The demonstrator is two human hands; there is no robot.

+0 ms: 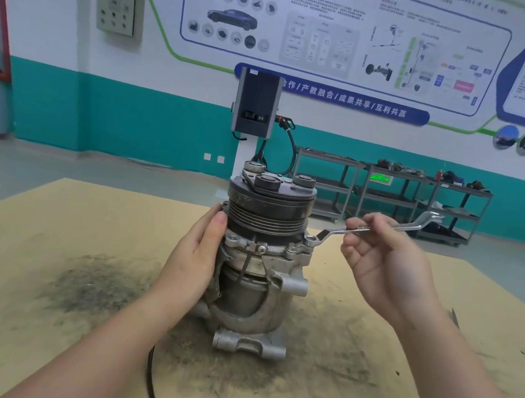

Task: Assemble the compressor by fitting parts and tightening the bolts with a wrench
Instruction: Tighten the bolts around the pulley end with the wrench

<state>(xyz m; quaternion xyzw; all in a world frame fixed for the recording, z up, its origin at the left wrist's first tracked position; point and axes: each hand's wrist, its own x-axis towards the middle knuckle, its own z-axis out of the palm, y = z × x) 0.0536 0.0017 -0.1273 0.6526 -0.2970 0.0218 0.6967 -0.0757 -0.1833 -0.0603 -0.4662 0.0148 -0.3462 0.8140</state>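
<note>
A car air-conditioning compressor [260,260] stands upright near the middle of a tan surface [34,301] smudged with dark grime. It is a grey cast-metal body with mounting lugs at the base, a black grooved pulley [267,215] above, and a clutch plate with round bosses on top. It looks heavy and rigid, with hard edges and probably an oily film, so it is best steadied by the housing below the pulley rather than by the pulley, which may turn.

The left hand [198,257] rests against the compressor's left side with fingers fairly straight, bracing it rather than curling round it. The right hand [381,261] pinches the shaft of a slim silver ring wrench [369,230] between thumb and fingertips. The wrench's lower ring sits over a bolt [311,239] on the flange at the compressor's right shoulder; its other end angles up and away to the right.

A black cable [151,383] trails off the near edge. Shelving carts and a wall poster stand well behind.
</note>
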